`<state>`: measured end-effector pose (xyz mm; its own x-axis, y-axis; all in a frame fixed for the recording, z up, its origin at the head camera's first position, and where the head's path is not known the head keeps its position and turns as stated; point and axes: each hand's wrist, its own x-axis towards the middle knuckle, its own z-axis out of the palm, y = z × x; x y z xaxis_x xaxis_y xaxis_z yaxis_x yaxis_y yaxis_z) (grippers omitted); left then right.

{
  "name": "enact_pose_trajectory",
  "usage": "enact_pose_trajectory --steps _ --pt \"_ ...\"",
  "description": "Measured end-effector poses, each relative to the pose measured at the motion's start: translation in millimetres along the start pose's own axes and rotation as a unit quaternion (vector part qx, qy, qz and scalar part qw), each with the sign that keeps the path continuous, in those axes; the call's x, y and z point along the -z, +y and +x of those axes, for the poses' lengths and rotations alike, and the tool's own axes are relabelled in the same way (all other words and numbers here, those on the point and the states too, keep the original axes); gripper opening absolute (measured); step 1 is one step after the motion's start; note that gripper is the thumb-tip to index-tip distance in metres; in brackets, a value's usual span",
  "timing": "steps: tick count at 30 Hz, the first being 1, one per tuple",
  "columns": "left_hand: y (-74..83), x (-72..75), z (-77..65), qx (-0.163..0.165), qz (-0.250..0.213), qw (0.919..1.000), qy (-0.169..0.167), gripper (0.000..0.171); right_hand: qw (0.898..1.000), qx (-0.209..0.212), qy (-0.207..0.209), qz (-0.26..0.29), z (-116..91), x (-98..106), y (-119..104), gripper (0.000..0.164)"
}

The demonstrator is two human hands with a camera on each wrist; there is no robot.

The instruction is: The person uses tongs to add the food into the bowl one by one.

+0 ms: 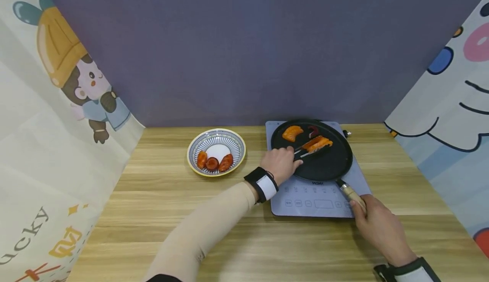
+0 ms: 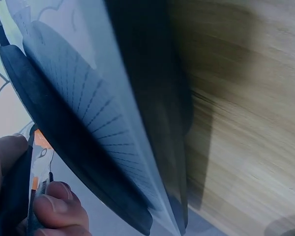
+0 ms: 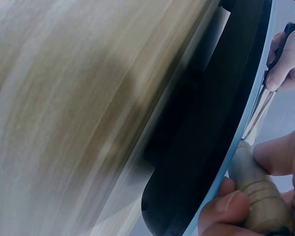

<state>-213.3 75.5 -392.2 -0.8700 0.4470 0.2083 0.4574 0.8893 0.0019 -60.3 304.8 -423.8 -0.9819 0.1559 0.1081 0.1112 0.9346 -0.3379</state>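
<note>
My left hand [image 1: 280, 164] grips tongs [image 1: 307, 154] with dark handles and metal arms, reaching over the black frying pan [image 1: 305, 169]. The tips of the tongs are around a long orange piece of salmon [image 1: 320, 144] at the pan's right half. Another salmon piece [image 1: 292, 133] lies near the far left rim, and a dark red curved piece [image 1: 313, 132] sits beside it. My right hand [image 1: 382, 227] holds the pan by its wooden handle [image 1: 353, 197], fingers and thumb wrapped on the wood in the right wrist view.
Under the pan stands a pale induction cooker [image 1: 302, 195] with touch controls. To its left, a patterned bowl [image 1: 217, 134] holds several browned sausage pieces [image 1: 212, 163]. A grey-blue panel [image 1: 244, 53] rises behind the wooden table [image 1: 153, 197], with printed cloths at both sides.
</note>
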Motion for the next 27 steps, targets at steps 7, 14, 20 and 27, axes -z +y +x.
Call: enact_pose_trajectory --steps 7,14,20,27 --pt "5.2 -1.8 6.0 -0.014 0.005 0.9999 -0.010 0.046 1.000 -0.001 0.005 -0.002 -0.3 -0.3 -0.2 0.029" --pt "9.9 -3.0 14.7 -0.012 0.007 0.9999 -0.006 0.045 1.000 -0.009 -0.007 0.000 0.9 0.2 -1.1 0.031" --pt "16.1 -5.0 18.8 -0.003 0.002 0.9998 -0.022 0.045 1.000 0.000 -0.003 0.003 0.3 0.0 -1.2 0.030" --pt "23.2 -3.6 24.4 0.013 0.002 0.9993 -0.034 0.045 1.000 0.001 -0.004 0.000 0.7 1.0 -0.2 0.032"
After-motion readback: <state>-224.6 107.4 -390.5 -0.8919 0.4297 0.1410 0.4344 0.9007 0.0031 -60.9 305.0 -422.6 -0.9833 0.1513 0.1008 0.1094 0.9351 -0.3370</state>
